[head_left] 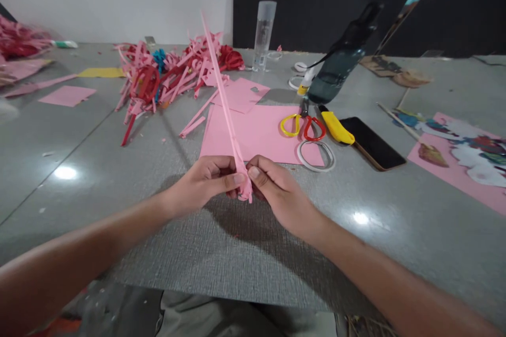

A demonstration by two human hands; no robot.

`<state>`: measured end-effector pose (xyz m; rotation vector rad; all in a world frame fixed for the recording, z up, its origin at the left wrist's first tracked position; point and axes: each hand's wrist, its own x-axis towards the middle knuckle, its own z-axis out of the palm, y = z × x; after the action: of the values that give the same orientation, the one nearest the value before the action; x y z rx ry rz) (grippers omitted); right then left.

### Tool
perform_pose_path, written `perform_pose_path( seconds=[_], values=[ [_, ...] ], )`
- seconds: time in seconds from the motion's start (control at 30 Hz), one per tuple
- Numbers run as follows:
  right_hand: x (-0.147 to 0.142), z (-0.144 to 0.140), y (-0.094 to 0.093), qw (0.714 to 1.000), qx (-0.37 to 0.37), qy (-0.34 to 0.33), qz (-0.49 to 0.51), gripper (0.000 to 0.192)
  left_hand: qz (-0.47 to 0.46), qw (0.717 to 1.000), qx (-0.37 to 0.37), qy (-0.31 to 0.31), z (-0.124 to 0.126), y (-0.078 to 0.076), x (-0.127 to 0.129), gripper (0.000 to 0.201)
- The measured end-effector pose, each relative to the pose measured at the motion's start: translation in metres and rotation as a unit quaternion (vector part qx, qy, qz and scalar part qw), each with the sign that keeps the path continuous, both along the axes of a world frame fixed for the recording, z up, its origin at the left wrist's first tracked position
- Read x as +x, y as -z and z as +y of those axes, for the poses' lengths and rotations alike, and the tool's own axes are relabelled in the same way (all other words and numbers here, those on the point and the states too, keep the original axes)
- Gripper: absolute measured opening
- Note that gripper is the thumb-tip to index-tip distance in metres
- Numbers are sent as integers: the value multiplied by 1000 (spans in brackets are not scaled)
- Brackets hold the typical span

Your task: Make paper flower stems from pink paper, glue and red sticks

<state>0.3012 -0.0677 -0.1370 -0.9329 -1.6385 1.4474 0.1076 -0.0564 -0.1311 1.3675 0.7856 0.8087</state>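
Between my two hands, just above the table's near part, stands a long thin pink paper stick (224,100), with crumpled pink paper bunched at its lower end. My left hand (211,181) pinches that bunched end between thumb and fingers. My right hand (271,184) is closed on its other side, thumb and finger gripping the same paper. Behind the hands lie pink paper sheets (256,131). Scissors (303,124) with yellow and red handles and a roll of white tape (316,156) rest on the sheets' right side.
Pink and red paper strips (169,73) are heaped at the back left. A yellow cutter (337,125), a phone (373,142), a dark bottle (340,68) and a clear bottle (263,37) stand or lie beyond. At right is a paint-smeared pink sheet (430,155) with a brush (401,118).
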Motion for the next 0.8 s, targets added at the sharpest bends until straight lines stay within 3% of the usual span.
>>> perform_pose_path(
  seconds=[0.13,0.3,0.43,0.57,0.67,0.8],
  values=[
    [6,4,0,998,36,28,-45,33,66,996,64,-5,-4,-1,-3,25],
    [11,5,-2,993,53,98,-29,38,168,976,139,-10,-10,-1,-7,20],
    [14,9,-6,980,35,184,60,23,270,939,210,-24,-10,-2,-6,16],
    [29,23,-14,952,9,254,172,21,297,925,234,-34,-10,2,-7,22],
    [47,36,-18,947,-10,263,186,28,302,917,257,-33,-9,5,-9,23],
    [63,48,-21,945,-33,252,207,33,365,891,268,-8,-8,7,-9,8]
  ],
)
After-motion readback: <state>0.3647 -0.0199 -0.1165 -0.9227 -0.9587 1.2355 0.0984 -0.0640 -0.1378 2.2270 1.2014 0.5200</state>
